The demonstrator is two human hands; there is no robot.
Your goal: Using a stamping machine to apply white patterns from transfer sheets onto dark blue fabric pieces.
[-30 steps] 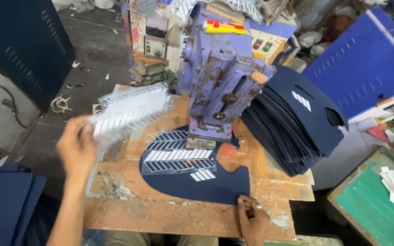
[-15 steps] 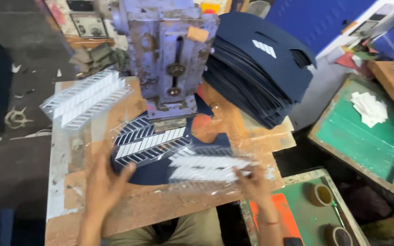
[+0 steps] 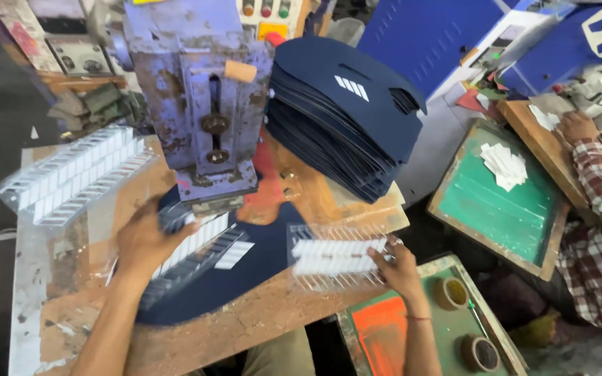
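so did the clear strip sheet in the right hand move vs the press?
Yes. The right hand has carried the clear strip sheet rightward, off the navy piece below the press and toward the bench's right edge.

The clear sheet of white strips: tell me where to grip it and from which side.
Pinch the clear sheet of white strips at its right short edge, coming from the right, as the right hand does. It is thin and flat, and that edge overhangs the wooden table, probably leaving room for fingers underneath.
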